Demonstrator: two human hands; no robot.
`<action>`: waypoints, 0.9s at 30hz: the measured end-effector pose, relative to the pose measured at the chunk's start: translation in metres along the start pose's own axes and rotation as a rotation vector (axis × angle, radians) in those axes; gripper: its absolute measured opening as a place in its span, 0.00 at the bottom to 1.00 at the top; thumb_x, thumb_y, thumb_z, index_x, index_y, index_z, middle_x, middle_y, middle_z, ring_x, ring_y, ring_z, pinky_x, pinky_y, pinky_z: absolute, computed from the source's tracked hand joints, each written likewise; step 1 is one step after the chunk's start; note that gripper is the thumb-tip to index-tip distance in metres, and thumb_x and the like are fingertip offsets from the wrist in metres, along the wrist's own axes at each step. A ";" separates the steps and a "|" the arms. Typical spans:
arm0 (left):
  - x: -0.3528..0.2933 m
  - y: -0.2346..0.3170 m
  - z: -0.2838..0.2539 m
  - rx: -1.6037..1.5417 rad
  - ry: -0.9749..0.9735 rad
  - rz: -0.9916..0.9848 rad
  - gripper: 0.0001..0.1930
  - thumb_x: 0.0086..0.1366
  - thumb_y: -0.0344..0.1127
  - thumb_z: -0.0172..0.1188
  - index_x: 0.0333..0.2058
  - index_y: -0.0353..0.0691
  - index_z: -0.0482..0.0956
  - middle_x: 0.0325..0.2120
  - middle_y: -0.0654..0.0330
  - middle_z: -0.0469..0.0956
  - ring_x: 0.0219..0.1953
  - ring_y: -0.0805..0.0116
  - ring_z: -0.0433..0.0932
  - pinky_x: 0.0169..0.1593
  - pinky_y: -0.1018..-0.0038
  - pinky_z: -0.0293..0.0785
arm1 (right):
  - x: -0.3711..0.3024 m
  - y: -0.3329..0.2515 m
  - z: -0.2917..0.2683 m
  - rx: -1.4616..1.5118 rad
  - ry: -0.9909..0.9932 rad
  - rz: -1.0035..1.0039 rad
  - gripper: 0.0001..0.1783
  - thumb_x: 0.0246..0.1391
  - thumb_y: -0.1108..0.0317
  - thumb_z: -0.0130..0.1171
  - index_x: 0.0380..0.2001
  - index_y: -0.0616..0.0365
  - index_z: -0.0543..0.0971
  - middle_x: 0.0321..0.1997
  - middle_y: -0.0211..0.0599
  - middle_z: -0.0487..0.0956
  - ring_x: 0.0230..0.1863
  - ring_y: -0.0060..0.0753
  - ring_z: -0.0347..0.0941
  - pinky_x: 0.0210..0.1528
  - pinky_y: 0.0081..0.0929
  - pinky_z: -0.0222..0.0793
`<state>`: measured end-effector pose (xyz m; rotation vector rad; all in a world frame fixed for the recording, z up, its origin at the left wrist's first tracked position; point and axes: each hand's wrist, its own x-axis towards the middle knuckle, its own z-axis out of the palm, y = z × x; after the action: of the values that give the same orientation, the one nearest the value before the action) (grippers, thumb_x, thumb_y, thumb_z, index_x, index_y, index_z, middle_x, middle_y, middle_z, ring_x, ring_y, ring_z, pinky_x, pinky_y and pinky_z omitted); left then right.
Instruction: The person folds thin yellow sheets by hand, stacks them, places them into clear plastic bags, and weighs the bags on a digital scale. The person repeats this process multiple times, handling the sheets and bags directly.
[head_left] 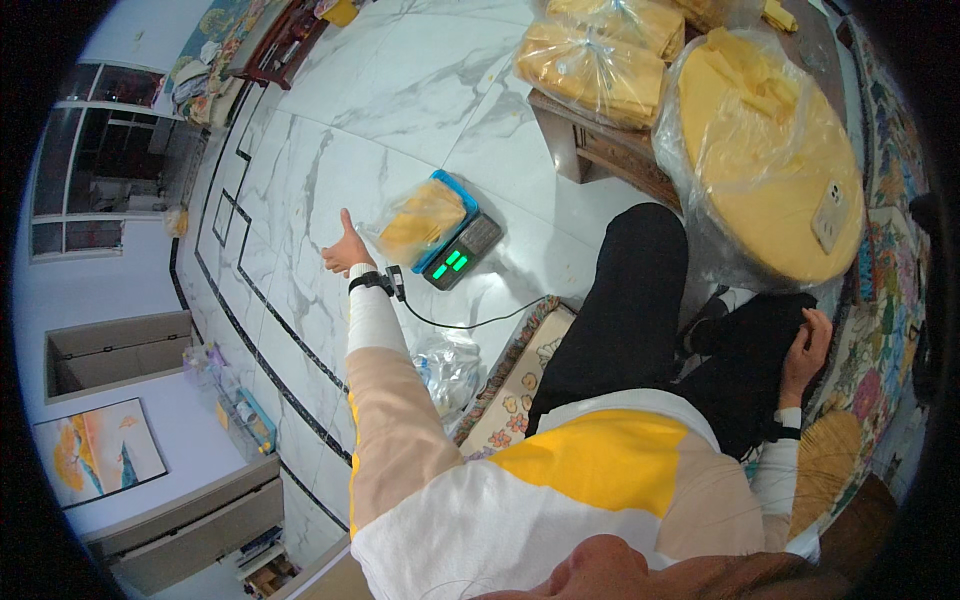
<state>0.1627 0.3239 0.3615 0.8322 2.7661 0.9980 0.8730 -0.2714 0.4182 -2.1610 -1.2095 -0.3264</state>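
Observation:
My left hand [347,250] is stretched out over the marble floor, thumb up and fingers apart, holding nothing. Just to its right, a clear plastic bag of folded yellow material [425,220] lies on the blue platform of a digital scale [462,255] with lit green digits. A black wristband with a small plug-like piece sits at my left wrist, and a black cable runs from there to the right. My right hand [806,352] rests on my right leg in black trousers, fingers loosely bent and nothing seen in them.
A large round bundle of yellow material [745,130] in clear plastic stands at right, a white flat object [830,215] on it. Packed yellow bundles [590,75] sit on a wooden table [610,150]. A crumpled clear bag [447,375] lies beside the floral cushion [515,395].

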 end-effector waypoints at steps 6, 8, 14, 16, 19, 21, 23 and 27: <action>-0.021 0.006 0.015 0.037 -0.141 -0.051 0.77 0.42 0.89 0.74 0.74 0.26 0.63 0.71 0.35 0.63 0.75 0.38 0.61 0.72 0.28 0.60 | -0.002 -0.006 0.000 0.035 -0.048 0.038 0.14 0.72 0.83 0.56 0.53 0.60 0.84 0.61 0.42 0.82 0.64 0.47 0.80 0.68 0.40 0.75; -0.021 0.003 0.022 0.049 -0.154 -0.039 0.76 0.43 0.86 0.76 0.74 0.28 0.62 0.72 0.35 0.61 0.76 0.37 0.59 0.71 0.26 0.59 | -0.002 -0.007 0.000 0.036 -0.056 0.033 0.14 0.70 0.85 0.56 0.52 0.61 0.84 0.60 0.43 0.82 0.64 0.47 0.80 0.68 0.40 0.75; 0.015 -0.038 0.055 0.100 -0.216 0.063 0.38 0.66 0.61 0.73 0.54 0.26 0.81 0.50 0.38 0.84 0.52 0.45 0.84 0.58 0.46 0.78 | -0.001 -0.007 0.001 0.040 -0.068 0.008 0.12 0.66 0.86 0.57 0.47 0.63 0.84 0.56 0.44 0.83 0.60 0.48 0.81 0.65 0.40 0.76; 0.024 -0.051 0.066 -0.196 -0.318 0.091 0.28 0.72 0.54 0.67 0.44 0.25 0.86 0.39 0.41 0.88 0.39 0.49 0.88 0.48 0.53 0.82 | -0.001 -0.007 0.003 0.101 -0.069 0.029 0.12 0.65 0.86 0.58 0.45 0.63 0.84 0.54 0.44 0.83 0.59 0.48 0.81 0.64 0.39 0.76; 0.016 -0.050 0.081 -0.459 -0.458 -0.040 0.35 0.77 0.59 0.58 0.42 0.23 0.88 0.33 0.46 0.89 0.26 0.55 0.84 0.37 0.57 0.79 | 0.000 -0.009 0.007 0.074 -0.045 0.009 0.11 0.64 0.86 0.58 0.42 0.61 0.84 0.52 0.44 0.84 0.55 0.48 0.83 0.62 0.41 0.78; 0.001 -0.040 0.088 -0.475 -0.667 -0.129 0.42 0.75 0.70 0.56 0.48 0.26 0.88 0.39 0.51 0.89 0.33 0.61 0.81 0.42 0.63 0.79 | 0.001 -0.011 0.008 0.100 -0.056 0.013 0.09 0.64 0.86 0.58 0.42 0.62 0.83 0.52 0.44 0.84 0.54 0.48 0.83 0.60 0.39 0.79; -0.015 -0.029 0.089 -0.384 -0.798 -0.039 0.41 0.74 0.70 0.59 0.50 0.26 0.87 0.42 0.53 0.89 0.38 0.64 0.81 0.44 0.65 0.78 | 0.002 -0.014 0.006 0.115 -0.063 -0.007 0.09 0.64 0.85 0.59 0.41 0.62 0.83 0.51 0.44 0.84 0.52 0.48 0.83 0.58 0.38 0.79; -0.036 -0.009 0.073 -0.521 -0.803 0.092 0.29 0.74 0.55 0.67 0.49 0.26 0.85 0.43 0.52 0.88 0.40 0.65 0.84 0.45 0.67 0.77 | 0.009 -0.027 -0.002 0.130 -0.115 0.008 0.08 0.63 0.86 0.59 0.39 0.62 0.82 0.48 0.44 0.83 0.50 0.47 0.82 0.55 0.37 0.80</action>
<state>0.2076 0.3408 0.2951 0.9847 1.7169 1.0244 0.8556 -0.2564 0.4354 -2.0952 -1.2499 -0.1176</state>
